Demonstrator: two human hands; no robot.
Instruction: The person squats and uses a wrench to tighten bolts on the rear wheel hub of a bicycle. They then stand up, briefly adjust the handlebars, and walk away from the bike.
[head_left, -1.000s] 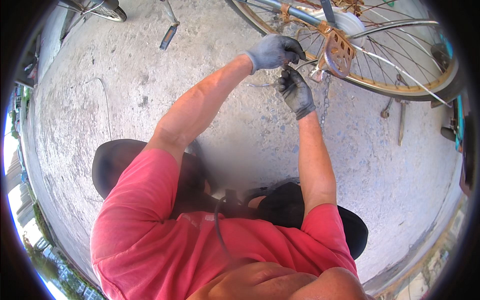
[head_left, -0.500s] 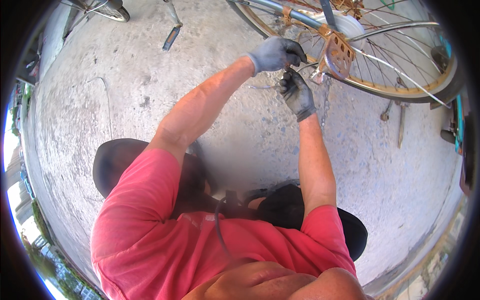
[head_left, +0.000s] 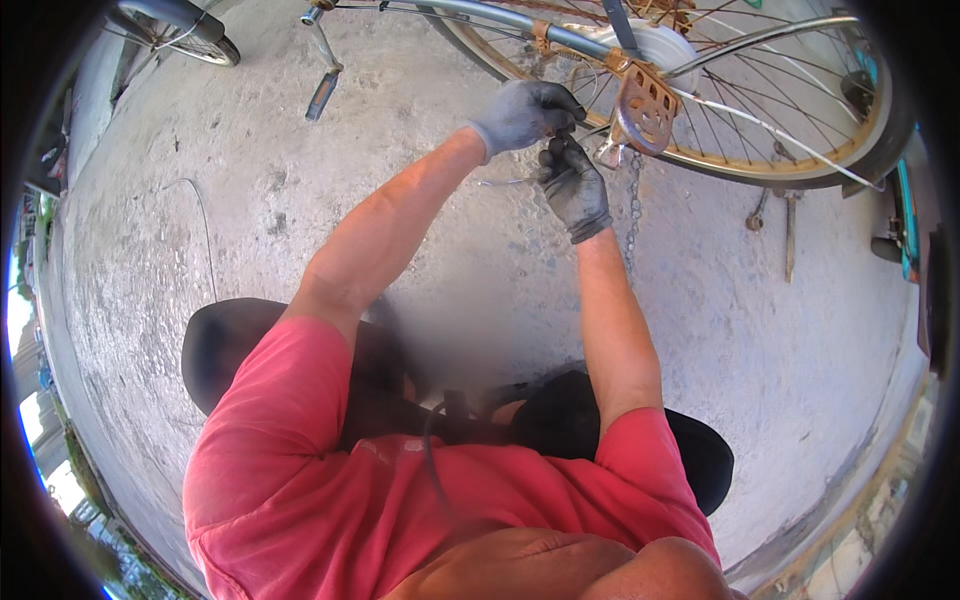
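Observation:
My left hand (head_left: 527, 114), in a grey glove with dark fingertips, is closed with its fingers bent toward the right hand. Just below it, my right hand (head_left: 577, 192) is closed too, thumb and fingers pinched together. The fingertips of both hands meet at something small that I cannot make out. A thin metal rod or wire (head_left: 506, 183) shows at the left of the right hand's fingers. Close to the right of the hands is a rusty perforated bracket (head_left: 648, 112) on the bicycle frame (head_left: 500, 13), beside the spoked wheel (head_left: 745, 167).
A pedal (head_left: 321, 97) on its crank hangs left of my hands. A chain (head_left: 633, 215) lies on the concrete below the bracket. Two metal tools, one a long bar (head_left: 791, 240), lie at the right. A thin bent wire (head_left: 207, 225) is at the left. Another wheel (head_left: 225, 50) stands far left.
The view has shifted, so the bicycle and my hands sit a little further left. Both hands stay together in nearly the same pose beside the bracket.

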